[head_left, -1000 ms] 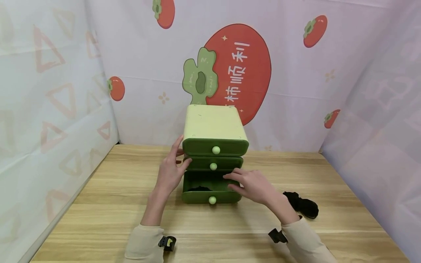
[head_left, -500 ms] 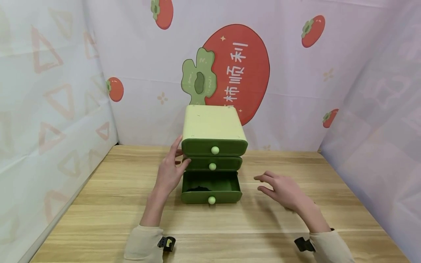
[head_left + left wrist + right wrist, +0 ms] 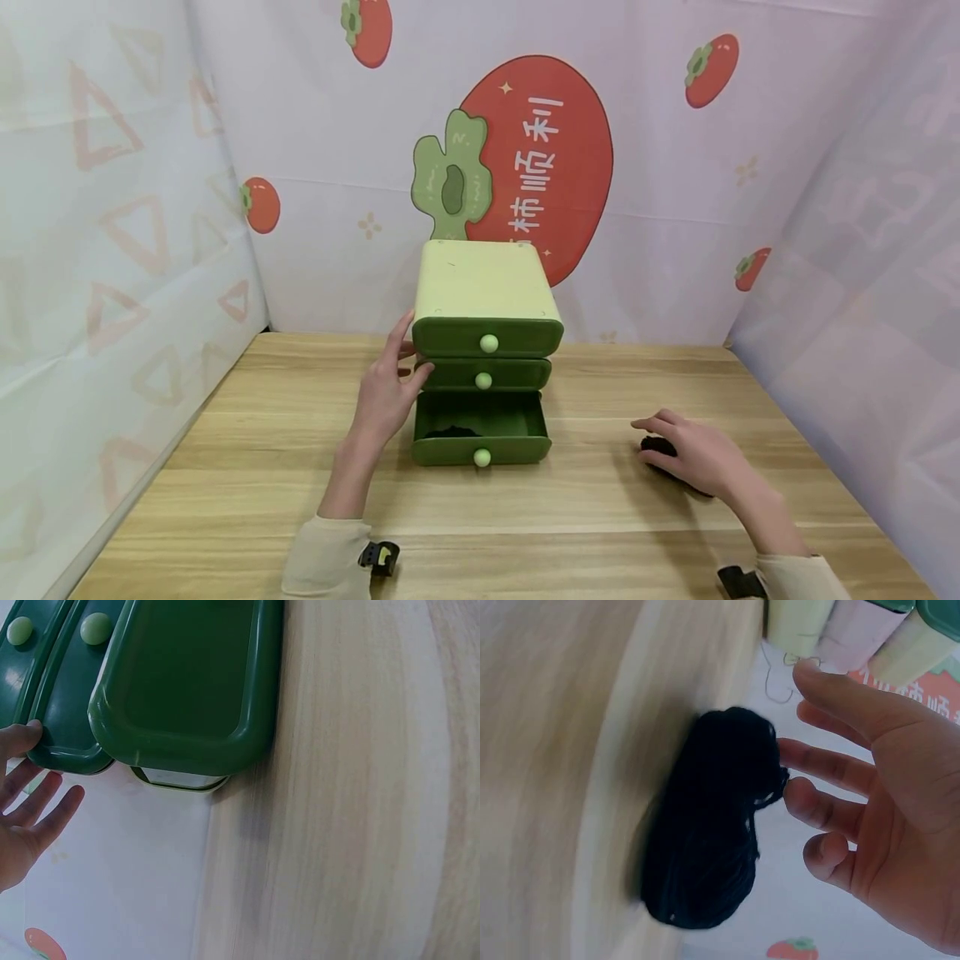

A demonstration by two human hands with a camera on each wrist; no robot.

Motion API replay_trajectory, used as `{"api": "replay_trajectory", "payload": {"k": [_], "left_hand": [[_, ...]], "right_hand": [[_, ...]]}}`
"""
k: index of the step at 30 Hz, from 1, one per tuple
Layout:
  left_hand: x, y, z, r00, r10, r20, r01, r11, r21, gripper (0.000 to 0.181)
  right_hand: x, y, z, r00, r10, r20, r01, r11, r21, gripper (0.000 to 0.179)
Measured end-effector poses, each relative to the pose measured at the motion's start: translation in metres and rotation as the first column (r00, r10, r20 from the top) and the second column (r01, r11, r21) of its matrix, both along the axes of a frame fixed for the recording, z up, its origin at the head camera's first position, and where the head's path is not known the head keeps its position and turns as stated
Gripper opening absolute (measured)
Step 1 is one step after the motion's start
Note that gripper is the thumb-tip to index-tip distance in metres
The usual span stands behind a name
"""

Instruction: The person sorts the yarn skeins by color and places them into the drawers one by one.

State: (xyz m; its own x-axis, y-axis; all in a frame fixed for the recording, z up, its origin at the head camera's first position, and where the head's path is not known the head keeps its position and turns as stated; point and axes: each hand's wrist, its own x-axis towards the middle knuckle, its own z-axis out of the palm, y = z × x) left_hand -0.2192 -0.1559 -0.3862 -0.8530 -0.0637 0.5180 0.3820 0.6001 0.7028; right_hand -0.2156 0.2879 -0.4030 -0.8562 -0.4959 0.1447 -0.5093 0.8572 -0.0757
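A small chest of drawers [image 3: 487, 279] with a pale yellow-green top and dark green fronts stands on the table. Its bottom drawer [image 3: 482, 450] is pulled out, and something black [image 3: 452, 432] lies inside. My left hand [image 3: 384, 392] rests against the chest's left side, thumb at the middle drawer's [image 3: 71, 697] front corner, the other fingers spread and fairly straight. To the right, my right hand [image 3: 697, 454] is over a black bundle that looks like yarn [image 3: 712, 817]. Its fingers are loosely bent beside the bundle, not closed round it; whether a fingertip touches cannot be told.
The chest stands on a wooden table [image 3: 480, 533]. Printed cloth [image 3: 322, 250] hangs behind it, and more cloth [image 3: 135, 292] encloses the left and right sides. The top drawer [image 3: 450, 337] and middle drawer are pushed in.
My right hand has moved from the open bottom drawer rightward to the black bundle on the table. My left hand has stayed at the chest's side.
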Motion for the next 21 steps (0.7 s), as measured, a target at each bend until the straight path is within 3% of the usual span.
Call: {"api": "replay_trajectory", "payload": {"k": [5,9,21], "left_hand": [[0.001,-0.001,0.000,1.000,0.009,-0.006,-0.009,1.000,-0.007,0.083],[0.001,-0.001,0.000,1.000,0.010,-0.002,-0.010,1.000,-0.004,0.083],[0.000,0.000,-0.001,1.000,0.007,-0.006,-0.007,1.000,-0.010,0.081]], "right_hand": [[0.004,0.012,-0.002,0.991,-0.037,0.130,0.034,0.999,0.022,0.055],[0.005,0.017,-0.006,0.983,-0.050,0.176,0.045,0.998,0.033,0.056],[0.005,0.017,-0.013,0.994,-0.035,0.102,0.032,0.999,0.035,0.042]]}}
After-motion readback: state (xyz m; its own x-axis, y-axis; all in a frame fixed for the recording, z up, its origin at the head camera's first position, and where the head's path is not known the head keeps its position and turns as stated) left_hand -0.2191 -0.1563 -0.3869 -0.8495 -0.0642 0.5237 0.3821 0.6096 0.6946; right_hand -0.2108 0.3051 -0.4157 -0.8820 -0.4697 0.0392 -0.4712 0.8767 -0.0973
